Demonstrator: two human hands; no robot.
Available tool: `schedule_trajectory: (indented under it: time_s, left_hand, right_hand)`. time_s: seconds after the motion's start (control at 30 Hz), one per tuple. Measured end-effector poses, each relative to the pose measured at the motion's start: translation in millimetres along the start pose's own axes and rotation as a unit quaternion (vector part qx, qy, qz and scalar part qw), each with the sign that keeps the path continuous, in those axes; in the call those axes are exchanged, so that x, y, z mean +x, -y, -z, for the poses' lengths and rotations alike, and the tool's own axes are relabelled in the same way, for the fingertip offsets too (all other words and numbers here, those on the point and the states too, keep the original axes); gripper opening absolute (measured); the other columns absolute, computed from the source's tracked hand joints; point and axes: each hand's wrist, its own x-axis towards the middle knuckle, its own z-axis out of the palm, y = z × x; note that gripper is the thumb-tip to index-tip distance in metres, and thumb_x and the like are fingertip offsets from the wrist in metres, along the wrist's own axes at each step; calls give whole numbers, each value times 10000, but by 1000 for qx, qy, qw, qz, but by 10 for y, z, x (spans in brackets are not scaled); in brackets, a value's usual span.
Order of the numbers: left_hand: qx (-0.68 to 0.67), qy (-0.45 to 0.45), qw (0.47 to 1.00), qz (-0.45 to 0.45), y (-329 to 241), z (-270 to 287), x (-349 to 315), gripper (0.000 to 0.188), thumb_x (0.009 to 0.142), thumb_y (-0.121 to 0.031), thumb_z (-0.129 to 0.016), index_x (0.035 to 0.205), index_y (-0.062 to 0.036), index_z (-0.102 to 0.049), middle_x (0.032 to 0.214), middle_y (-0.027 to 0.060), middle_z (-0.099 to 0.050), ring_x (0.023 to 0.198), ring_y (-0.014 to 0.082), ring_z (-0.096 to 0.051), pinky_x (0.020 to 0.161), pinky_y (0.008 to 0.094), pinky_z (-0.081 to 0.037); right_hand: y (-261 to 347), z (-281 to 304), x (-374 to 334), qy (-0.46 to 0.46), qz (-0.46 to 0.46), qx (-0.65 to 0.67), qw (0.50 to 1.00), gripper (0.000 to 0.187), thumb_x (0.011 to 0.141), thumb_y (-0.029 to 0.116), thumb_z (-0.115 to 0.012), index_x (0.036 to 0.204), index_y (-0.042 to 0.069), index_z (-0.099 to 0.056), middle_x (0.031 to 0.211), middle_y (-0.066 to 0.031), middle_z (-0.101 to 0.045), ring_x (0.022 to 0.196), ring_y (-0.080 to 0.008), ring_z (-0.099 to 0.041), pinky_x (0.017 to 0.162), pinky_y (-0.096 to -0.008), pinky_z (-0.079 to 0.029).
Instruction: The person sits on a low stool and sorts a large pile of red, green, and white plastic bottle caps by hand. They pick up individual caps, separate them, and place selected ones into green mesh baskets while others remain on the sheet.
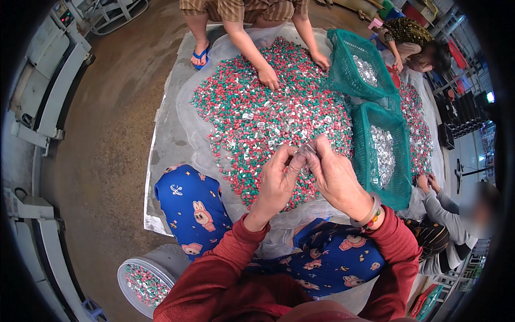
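- I have the left hand (276, 181) and the right hand (340, 182) raised side by side over the near part of the pile, fingers (280, 159) of both pinching one small clear plastic piece (305, 151) between them.
- Below it, I see the pile of red, green and white pieces (236, 153) spread on a white mesh sheet (190, 110), whose rumpled edge borders the pile on the left.
- On the right my room is tighter: the near teal basket (400, 182) stands just beside the pile, its rim close to the right hand, with the far teal basket (337, 64) beyond it.
- At the far edge, a co-worker's hand (268, 78) reaches into the pile, well apart from mine.
- Leftward, I get the grey mat's edge (155, 172), then a broad stretch of brown floor (110, 139).
- A white bucket (123, 280) of pieces stands lower left.
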Motion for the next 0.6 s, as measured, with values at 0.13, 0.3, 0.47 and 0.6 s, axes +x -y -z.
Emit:
schedule_trajectory:
  time_s: [0.13,0.3,0.47,0.6]
  left_hand:
    - [67,-20,996,-52,-15,-43,-2,281,988,-252,-472,913,8,-545,706,99,-508,579,187,-490,537,322,-382]
    - [113,5,994,5,-45,-21,-60,328,1012,-257,-405,896,15,-545,692,122,-495,589,199,-493,532,345,-371]
    - [-8,73,992,101,-32,99,-42,341,1013,-274,-414,896,12,-559,705,65,-519,664,113,-505,588,308,-397]
    - [-190,122,967,115,-22,96,34,282,998,-249,-461,949,1,-581,794,2,-541,741,84,-513,691,249,-429]
  right_hand:
    - [9,29,-6,0,46,-53,998,113,950,134,-464,965,44,-396,745,-211,-569,658,-421,-581,520,-492,-430]
    - [58,-8,-49,-26,91,-101,990,116,921,126,-501,922,46,-417,724,-187,-556,631,-400,-579,504,-471,-445]
    - [53,-40,-67,-49,129,-135,981,124,906,120,-520,887,38,-429,719,-175,-554,630,-390,-581,508,-464,-449]
    - [-16,30,-30,-36,73,-20,996,120,908,114,-517,889,34,-430,710,-181,-552,641,-389,-582,522,-459,-436]
